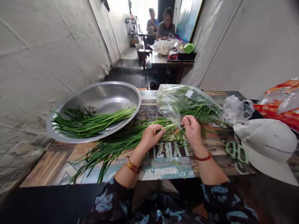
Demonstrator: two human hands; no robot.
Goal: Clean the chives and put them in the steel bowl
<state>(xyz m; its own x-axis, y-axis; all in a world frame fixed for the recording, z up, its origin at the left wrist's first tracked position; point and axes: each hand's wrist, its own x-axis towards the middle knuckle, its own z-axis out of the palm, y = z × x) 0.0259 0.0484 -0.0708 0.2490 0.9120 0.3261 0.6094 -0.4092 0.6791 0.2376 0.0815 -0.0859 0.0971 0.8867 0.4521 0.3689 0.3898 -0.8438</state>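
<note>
My left hand (152,135) is closed around a few garlic chives, their pale stem ends pointing right. Just right of those ends, my right hand (192,128) pinches with thumb and forefinger; whatever is between its fingertips is too small to make out. Under and left of my left hand, a loose pile of garlic chives (121,140) spreads across the table, some leaves reaching the front edge. More chives (98,124) lie in a large steel basin (112,88) at the left. Behind my hands rests a clear plastic bag (171,99) with greens inside and spilling out at its right.
Small green scraps dot the patterned wooden table (168,168). At the right are a crumpled plastic bag (234,109), green-handled scissors (237,151), a white cap (266,140) and a red-and-clear package (280,99). Two people sit at tables farther back, one nearer (165,29).
</note>
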